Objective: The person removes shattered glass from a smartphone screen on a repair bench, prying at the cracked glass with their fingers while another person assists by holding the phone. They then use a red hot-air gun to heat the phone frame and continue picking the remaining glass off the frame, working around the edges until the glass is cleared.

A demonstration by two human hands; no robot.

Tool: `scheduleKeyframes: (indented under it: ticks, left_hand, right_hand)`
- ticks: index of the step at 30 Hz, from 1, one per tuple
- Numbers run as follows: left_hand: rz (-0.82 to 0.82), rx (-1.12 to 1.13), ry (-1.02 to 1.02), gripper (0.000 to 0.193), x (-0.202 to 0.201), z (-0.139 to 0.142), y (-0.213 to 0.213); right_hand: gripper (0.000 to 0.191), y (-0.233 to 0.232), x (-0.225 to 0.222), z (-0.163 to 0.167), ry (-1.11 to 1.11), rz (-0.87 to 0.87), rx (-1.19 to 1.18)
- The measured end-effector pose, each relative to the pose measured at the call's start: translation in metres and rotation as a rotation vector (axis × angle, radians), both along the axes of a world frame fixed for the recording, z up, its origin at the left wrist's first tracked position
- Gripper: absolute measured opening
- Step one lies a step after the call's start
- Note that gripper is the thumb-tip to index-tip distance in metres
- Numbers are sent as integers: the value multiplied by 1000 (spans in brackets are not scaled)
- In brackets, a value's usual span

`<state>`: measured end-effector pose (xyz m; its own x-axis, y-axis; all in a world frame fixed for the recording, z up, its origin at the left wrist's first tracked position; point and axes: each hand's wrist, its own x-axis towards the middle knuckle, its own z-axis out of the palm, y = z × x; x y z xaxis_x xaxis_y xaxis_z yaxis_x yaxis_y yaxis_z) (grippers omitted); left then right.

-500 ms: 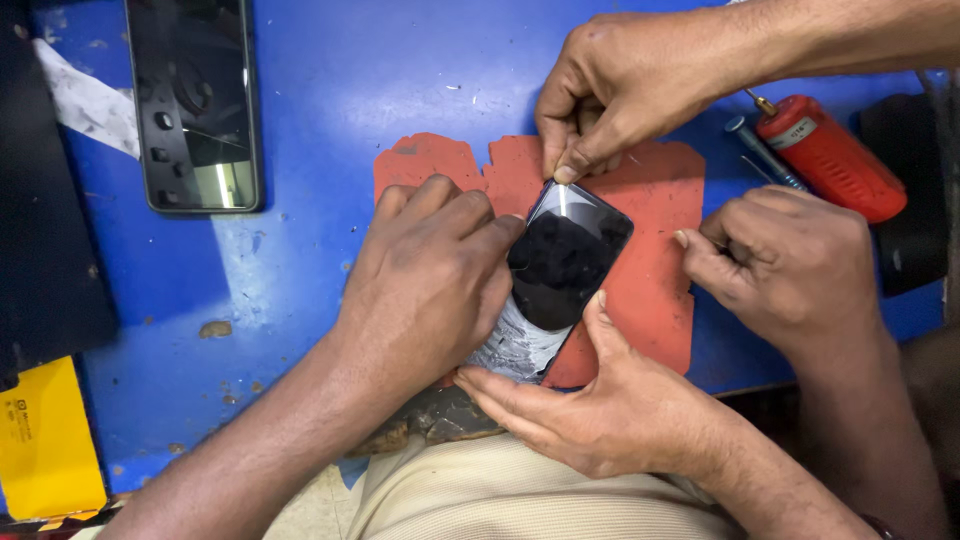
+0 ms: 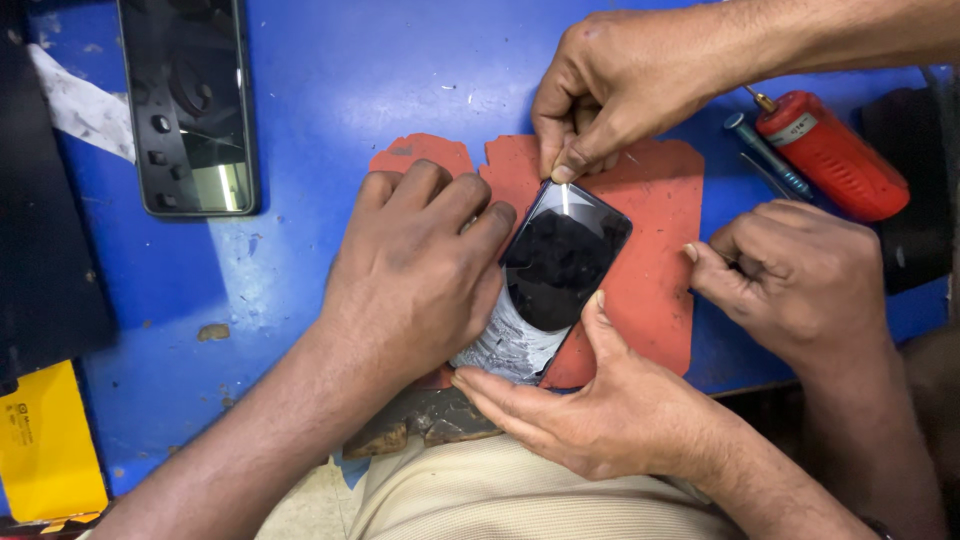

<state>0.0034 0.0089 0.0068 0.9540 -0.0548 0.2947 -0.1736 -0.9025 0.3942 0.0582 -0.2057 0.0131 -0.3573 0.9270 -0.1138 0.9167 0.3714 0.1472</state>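
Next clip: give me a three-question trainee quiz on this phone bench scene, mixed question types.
1. True or false: the phone lies on a red mat.
2. Which lies right of the mat? A) red tool B) yellow packet C) spare phone
3. Fill in: the table is coloured ____.

Key: 1 true, with the left hand and right hand steadying the phone and a co-worker's hand pinching at its top edge. 2 A. 3 blue.
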Motion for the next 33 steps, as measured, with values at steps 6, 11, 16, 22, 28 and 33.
scheduleKeyframes:
  ticks: [6, 11, 16, 22, 28, 33]
  left_hand:
    - [-20, 11, -4, 34, -1, 3, 3]
    - [-11, -29, -3, 35, 0, 2, 2]
    - [-8, -53, 1, 33, 1, 1, 0]
    - [-11, -54, -9, 35, 3, 2, -1]
    - [-23, -11, 1, 36, 3, 3, 0]
    - [-30, 80, -39, 27, 4, -2, 1]
  right_hand:
    - [71, 0, 0, -1, -37, 32, 1]
    - [70, 0, 0, 0, -12, 14, 2]
    - [69, 1, 0, 1, -9, 12, -9]
    - [68, 0, 0, 1, 10, 2, -16]
    - [68, -1, -1, -1, -17, 20, -4]
    - [68, 0, -1, 1, -48, 20, 16]
